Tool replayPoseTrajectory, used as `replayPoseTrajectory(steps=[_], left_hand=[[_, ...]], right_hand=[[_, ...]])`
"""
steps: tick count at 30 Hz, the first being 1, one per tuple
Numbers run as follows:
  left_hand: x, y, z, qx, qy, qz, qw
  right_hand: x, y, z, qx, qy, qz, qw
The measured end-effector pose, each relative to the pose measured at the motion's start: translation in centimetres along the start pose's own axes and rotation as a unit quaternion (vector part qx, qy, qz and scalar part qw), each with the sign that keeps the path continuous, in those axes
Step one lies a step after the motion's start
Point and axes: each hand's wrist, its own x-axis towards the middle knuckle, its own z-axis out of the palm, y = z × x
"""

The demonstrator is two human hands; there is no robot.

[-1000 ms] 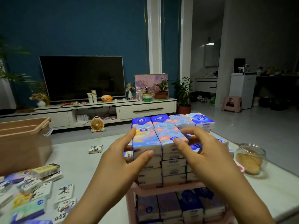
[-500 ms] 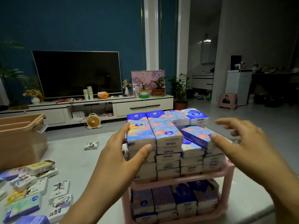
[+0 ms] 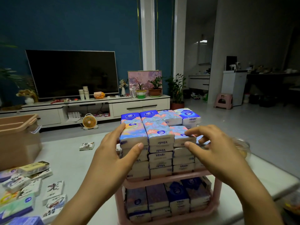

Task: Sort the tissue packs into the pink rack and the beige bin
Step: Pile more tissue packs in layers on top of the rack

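Note:
The pink rack (image 3: 170, 178) stands in front of me, both shelves stacked with blue floral tissue packs. My left hand (image 3: 113, 153) presses the left corner of the upper stack: thumb on its front, straight fingers along the side of the top left pack (image 3: 134, 133). My right hand (image 3: 217, 150) pinches the top pack of the third column (image 3: 177, 131), with fingertips on top and the thumb on its front edge. The beige bin (image 3: 17, 140) stands at the far left. Its inside is hidden.
Several loose tissue packs (image 3: 26, 184) in mixed designs lie on the white table at the lower left. One pack (image 3: 86, 146) lies alone further back. A glass jar (image 3: 241, 148) stands right of the rack, partly behind my right hand. The table edge runs close on the right.
My right hand swung out to the right of the rack, then came back onto the tilted third-column pack, which now lies flat. My left hand stayed on the stack's left corner.

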Motion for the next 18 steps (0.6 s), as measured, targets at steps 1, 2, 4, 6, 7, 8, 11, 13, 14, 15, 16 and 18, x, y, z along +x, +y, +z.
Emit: replayPoseTrajectory(steps=[1,2,4,6,7,8,11,13,14,15,16,18], left_hand=[[0.0,0.0,0.0,0.004,0.002,0.000,1.000],[0.0,0.1,0.0,0.006,0.005,0.002,1.000],[0.0,0.2,0.1,0.005,0.000,0.000,1.000],[0.0,0.6,0.1,-0.029,0.000,-0.008,1.000],[0.1,0.8,-0.1,-0.046,0.000,-0.019,0.999],[0.3,1.0,-0.2,-0.047,0.000,-0.025,0.999],[1.4,1.0,-0.5,-0.057,-0.004,-0.058,0.997],[2.1,1.7,-0.4,-0.111,-0.012,-0.090,0.990],[2.4,1.9,-0.3,-0.124,-0.012,-0.091,0.988],[2.6,2.0,-0.3,-0.129,-0.020,-0.094,0.987],[2.7,1.9,-0.3,-0.134,-0.027,-0.094,0.986],[2.6,2.0,-0.4,-0.137,-0.035,-0.095,0.985]], right_hand=[[0.0,0.1,0.1,0.020,0.005,-0.004,1.000],[0.0,0.2,0.2,0.034,0.009,-0.006,0.999],[0.1,0.5,0.0,0.074,0.010,0.010,0.997],[0.9,0.9,-0.5,0.153,0.047,0.041,0.986],[1.5,1.3,-0.8,0.192,0.084,0.053,0.976],[2.2,1.7,-1.0,0.218,0.114,0.065,0.967],[4.0,3.1,-1.1,0.221,0.103,0.101,0.965],[4.4,3.8,-0.8,0.212,0.061,0.117,0.968],[4.4,3.8,-0.7,0.217,0.043,0.119,0.968],[4.4,3.7,-0.4,0.222,0.031,0.113,0.968],[4.4,3.6,-0.2,0.223,0.025,0.100,0.969],[4.6,3.5,0.3,0.216,0.019,0.078,0.973]])
